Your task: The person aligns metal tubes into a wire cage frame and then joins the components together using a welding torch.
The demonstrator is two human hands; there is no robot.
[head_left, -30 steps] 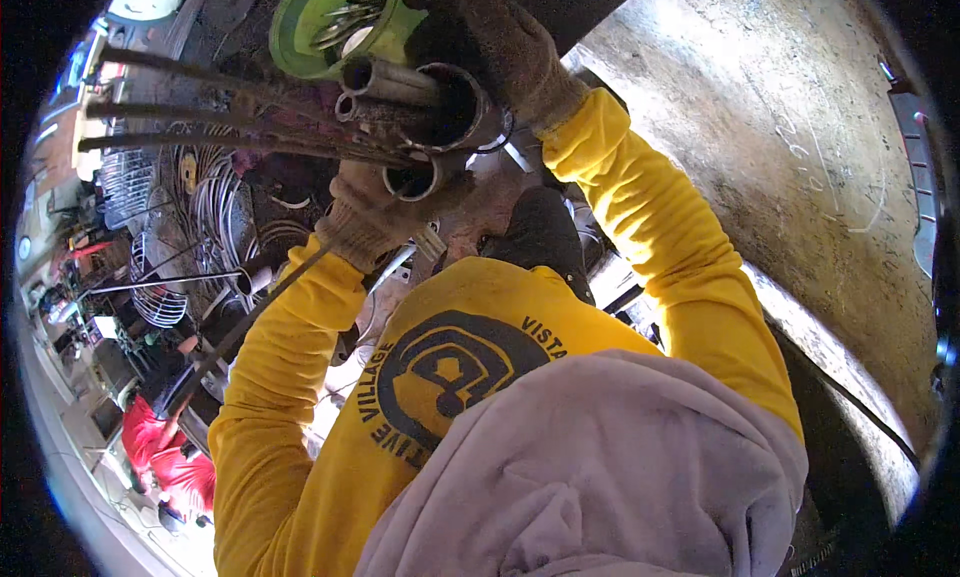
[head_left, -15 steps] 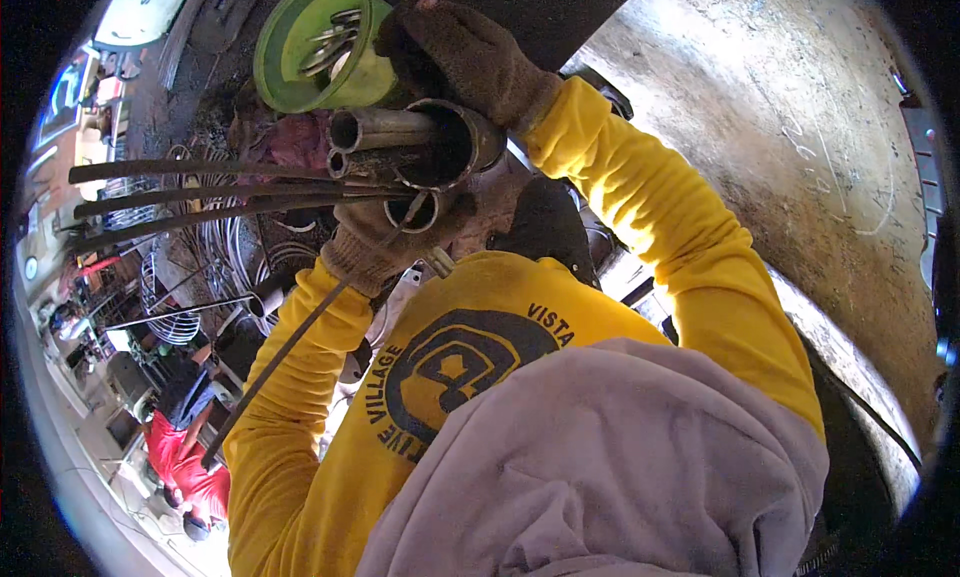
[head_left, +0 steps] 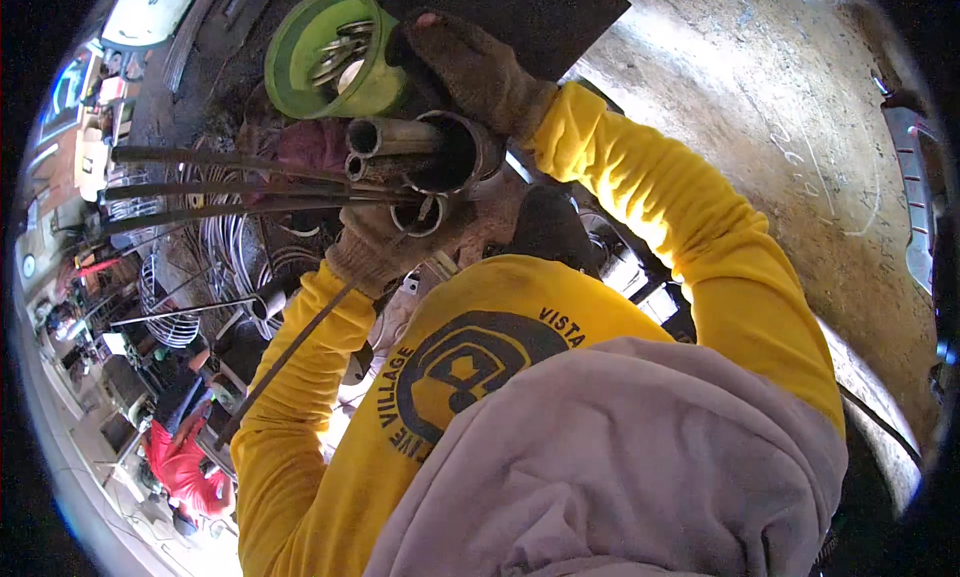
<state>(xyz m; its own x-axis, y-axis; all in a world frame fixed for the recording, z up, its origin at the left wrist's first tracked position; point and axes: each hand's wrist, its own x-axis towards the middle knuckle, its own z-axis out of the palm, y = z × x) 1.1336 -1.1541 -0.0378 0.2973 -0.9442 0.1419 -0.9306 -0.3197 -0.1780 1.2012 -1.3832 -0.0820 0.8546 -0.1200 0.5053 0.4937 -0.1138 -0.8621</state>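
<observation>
My left hand (head_left: 375,247), in a brown knit glove, is closed around a short small metal pipe (head_left: 418,217), its fingers partly hidden behind it. That pipe sits under a wide metal pipe (head_left: 465,157), beside two narrower pipes (head_left: 395,137). Several dark metal rods (head_left: 215,189) stick out leftward from this cluster. One more thin rod (head_left: 300,342) slants down over my left sleeve from the small pipe. My right hand (head_left: 475,67), gloved too, is above the wide pipe, against or just beside a green bucket (head_left: 380,82). Its darker finger side is turned away, so its grip is hidden.
Shiny metal pieces (head_left: 345,52) lie in the bucket. A dark flat sheet (head_left: 560,17) is behind my right hand, and a large worn, marked surface (head_left: 740,117) stretches to the right. Wire coils (head_left: 225,227) lie at left. Farther off is a person in red (head_left: 185,462).
The pipes, rods and bucket have shifted right and slightly down in the picture, the rods most. Both hands have moved a little the same way, along with the view.
</observation>
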